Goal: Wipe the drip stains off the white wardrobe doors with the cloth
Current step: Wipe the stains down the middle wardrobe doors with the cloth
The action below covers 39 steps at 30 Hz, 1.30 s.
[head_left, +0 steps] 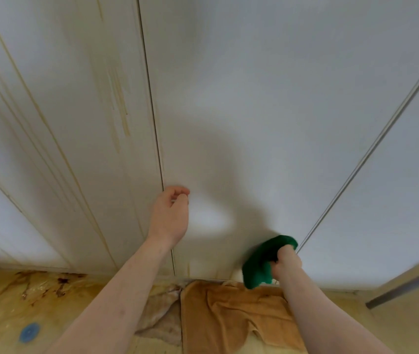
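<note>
Head view: the right hand (285, 261), arm reaching forward, has its fingers curled round a bunched green cloth (264, 261) low on the white door (254, 111), near its bottom right edge. The left hand (170, 215) is raised at the door seam, fingers loosely curled, holding nothing. Yellow-brown stains (119, 103) streak the left door (62, 123). A tan towel (231, 315) lies on the floor below.

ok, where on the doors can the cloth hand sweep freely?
Free: middle door, between left hand and right seam. Crowded: low down, green cloth in right hand above orange towel.
</note>
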### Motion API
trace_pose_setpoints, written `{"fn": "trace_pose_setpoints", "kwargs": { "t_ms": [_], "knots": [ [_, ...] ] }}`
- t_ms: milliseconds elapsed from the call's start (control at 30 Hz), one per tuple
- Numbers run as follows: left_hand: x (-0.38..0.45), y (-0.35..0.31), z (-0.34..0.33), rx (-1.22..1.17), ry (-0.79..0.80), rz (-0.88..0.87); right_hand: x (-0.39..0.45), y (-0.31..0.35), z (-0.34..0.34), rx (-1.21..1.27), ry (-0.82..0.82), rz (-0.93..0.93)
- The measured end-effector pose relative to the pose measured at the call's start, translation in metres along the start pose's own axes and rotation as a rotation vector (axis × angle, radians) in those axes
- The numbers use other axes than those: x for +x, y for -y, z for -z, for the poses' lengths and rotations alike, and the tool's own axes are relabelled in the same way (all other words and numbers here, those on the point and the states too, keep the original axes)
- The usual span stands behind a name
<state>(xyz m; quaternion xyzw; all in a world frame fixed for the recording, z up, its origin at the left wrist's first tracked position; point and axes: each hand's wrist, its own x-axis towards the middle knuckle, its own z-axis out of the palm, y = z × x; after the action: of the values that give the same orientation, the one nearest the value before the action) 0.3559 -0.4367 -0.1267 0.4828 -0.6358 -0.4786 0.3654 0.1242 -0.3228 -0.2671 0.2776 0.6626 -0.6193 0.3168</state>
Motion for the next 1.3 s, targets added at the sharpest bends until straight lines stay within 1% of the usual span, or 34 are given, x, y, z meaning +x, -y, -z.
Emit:
{"fn": "trace_pose_setpoints", "kwargs": {
  "t_ms": [100, 300, 400, 500, 600, 667, 833, 900, 933, 967, 1033, 1167, 1300],
  "knots": [
    [0.001, 0.000, 0.000, 0.003, 0.002, 0.005, 0.010, 0.015, 0.018, 0.037, -0.081, 0.021],
    [0.003, 0.001, 0.008, -0.006, -0.014, 0.013, -0.003, 0.001, 0.004, 0.001, -0.074, -0.003],
    [0.003, 0.001, 0.015, 0.002, -0.010, 0.015, -0.003, -0.017, -0.011, -0.112, -0.017, -0.086],
    [0.006, 0.004, 0.027, 0.004, -0.030, 0.016, -0.008, -0.039, -0.035, -0.150, 0.041, -0.145],
    [0.009, 0.005, 0.037, 0.005, -0.051, 0.035, -0.027, -0.067, -0.061, -0.016, 0.074, -0.187],
    [0.011, 0.008, 0.042, 0.008, -0.061, 0.040, -0.038, -0.086, -0.079, 0.004, 0.117, -0.205],
    [0.014, 0.012, 0.047, -0.008, -0.065, 0.039, -0.064, -0.131, -0.114, -0.075, 0.293, -0.291],
    [0.016, 0.014, 0.046, -0.004, -0.057, 0.038, -0.077, -0.144, -0.125, -0.073, 0.331, -0.374],
    [0.016, 0.015, 0.045, -0.002, -0.055, 0.035, -0.082, -0.150, -0.130, -0.063, 0.377, -0.404],
    [0.017, 0.016, 0.044, -0.001, -0.053, 0.031, -0.087, -0.156, -0.134, -0.048, 0.441, -0.418],
    [0.016, 0.017, 0.041, -0.009, -0.053, 0.029, -0.096, -0.160, -0.138, -0.025, 0.513, -0.431],
    [0.015, 0.015, 0.032, -0.020, -0.039, 0.026, -0.092, -0.152, -0.138, -0.028, 0.523, -0.465],
    [0.013, 0.012, 0.024, -0.030, -0.024, 0.028, -0.083, -0.128, -0.119, -0.010, 0.458, -0.446]
  ]
}}
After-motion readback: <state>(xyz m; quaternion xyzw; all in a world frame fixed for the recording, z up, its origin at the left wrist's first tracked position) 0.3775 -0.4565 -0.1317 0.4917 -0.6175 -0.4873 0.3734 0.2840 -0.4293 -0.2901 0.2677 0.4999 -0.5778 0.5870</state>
